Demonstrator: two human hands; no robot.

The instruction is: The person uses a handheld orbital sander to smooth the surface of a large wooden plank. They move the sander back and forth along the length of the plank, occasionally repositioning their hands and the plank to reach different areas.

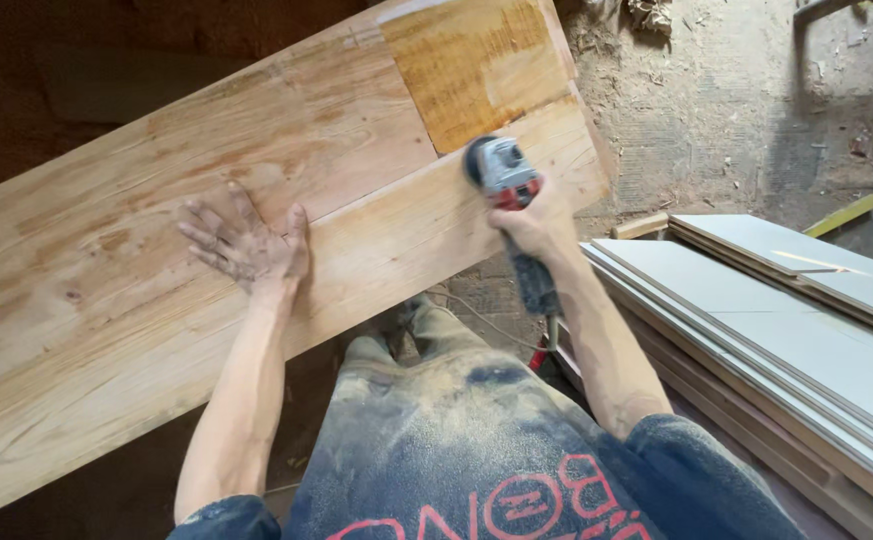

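A large pale wooden board [106, 300] lies slanted across the view, with a darker unsanded patch [471, 65] at its far right end. My left hand [246, 245] rests flat on the board, fingers spread, holding nothing. My right hand [536, 225] grips the body of a grey and red angle grinder [501, 170], whose disc sits on the board just below the darker patch. The grinder's dark handle and cord run back under my right forearm.
A stack of white flat panels [786, 330] lies at the right, beside my right arm. The dusty floor [716, 120] beyond the board carries wood chips and shavings. A yellow strip [844, 213] lies behind the panels. My dusty trousers fill the bottom middle.
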